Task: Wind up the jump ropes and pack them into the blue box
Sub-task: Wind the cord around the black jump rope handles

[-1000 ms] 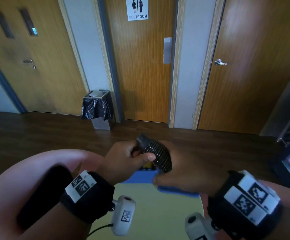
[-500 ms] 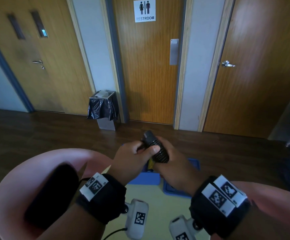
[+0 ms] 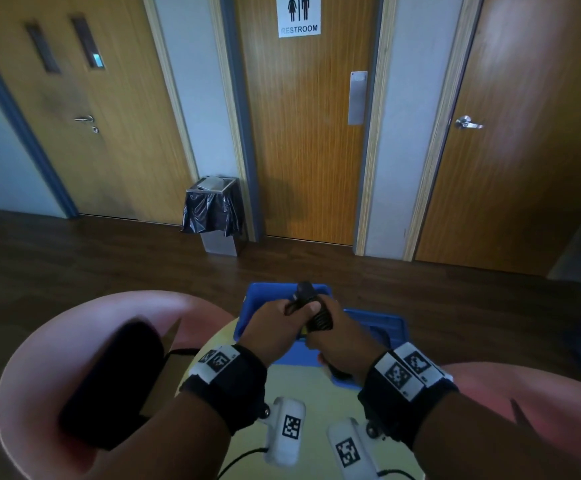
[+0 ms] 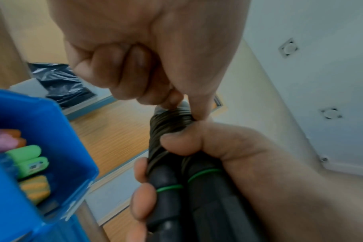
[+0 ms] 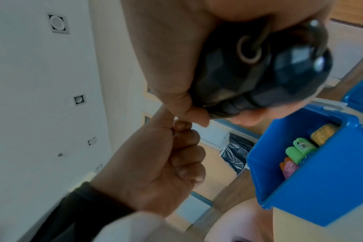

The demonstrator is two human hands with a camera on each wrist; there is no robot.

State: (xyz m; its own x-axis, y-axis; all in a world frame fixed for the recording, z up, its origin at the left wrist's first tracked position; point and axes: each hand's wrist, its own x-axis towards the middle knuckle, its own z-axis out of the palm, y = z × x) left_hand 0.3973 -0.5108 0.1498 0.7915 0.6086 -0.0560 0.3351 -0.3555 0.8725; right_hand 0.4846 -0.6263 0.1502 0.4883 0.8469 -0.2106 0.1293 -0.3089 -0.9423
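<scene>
A black jump rope (image 3: 318, 318), its cord wound round two handles with green rings (image 4: 168, 188), is held just above the open blue box (image 3: 255, 299). My right hand (image 3: 342, 336) grips the two handles side by side (image 5: 259, 73). At the top of the winding, my left hand (image 3: 273, 323) pinches the cord with thumb and forefinger (image 4: 176, 104). Inside the blue box (image 5: 321, 188) lie green, orange and pink rope handles. The box's wall (image 4: 58, 131) is close on the left of the bundle.
The box stands on a round yellow table (image 3: 317, 393), with its blue lid (image 3: 386, 327) lying beside it on the right. Pink chairs flank the table; the left chair (image 3: 39, 375) carries a black object (image 3: 109, 386). A lined bin (image 3: 213, 213) stands by the restroom door.
Both hands have carried the wound rope forward and down, from in front of me to just over the blue box. The grip on the bundle is the same.
</scene>
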